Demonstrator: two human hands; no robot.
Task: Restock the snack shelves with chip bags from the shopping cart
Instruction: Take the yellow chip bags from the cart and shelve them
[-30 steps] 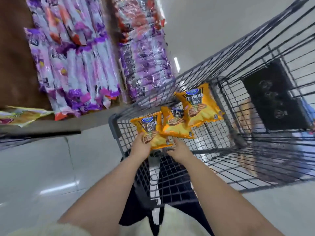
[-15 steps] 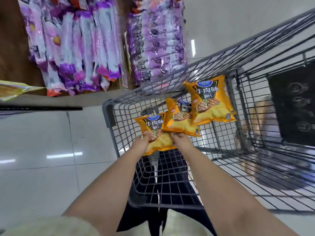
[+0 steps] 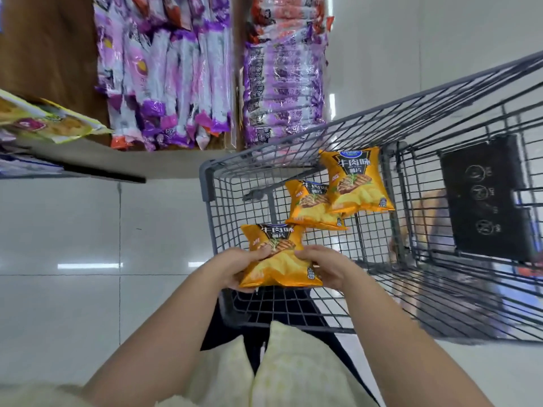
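One orange chip bag (image 3: pixel 279 257) is held between both hands at centre frame, above the near-left corner of the shopping cart (image 3: pixel 440 118). The left hand (image 3: pixel 235 267) is closed on the bag's left edge, thumb on the printed front, fingers hidden behind the bag. The right hand (image 3: pixel 326 267) is closed on the bag's right edge in the same way, thumb on the front. The bag is seen face up, its top seam pointing toward the upper part of the frame, its lower seam nearest the camera.

Two further orange bags are seen inside the cart basket, right of centre. The middle bag (image 3: pixel 311 205) lies just beyond the held bag; whether the two touch cannot be told. The far bag (image 3: pixel 357 180) overlaps the middle bag's right side and leans toward the cart's far wire wall.

A dark panel (image 3: pixel 484 195) is seen at the right end of the cart.

In the upper left of the frame, a shelf (image 3: pixel 44 54) carries rows of purple and white snack packets (image 3: pixel 167 83); a second purple stack (image 3: pixel 282 83) is seen to their right. A yellow packet (image 3: pixel 53 124) projects from the left edge. Pale glossy floor tiles (image 3: pixel 88 289) fill the lower left.
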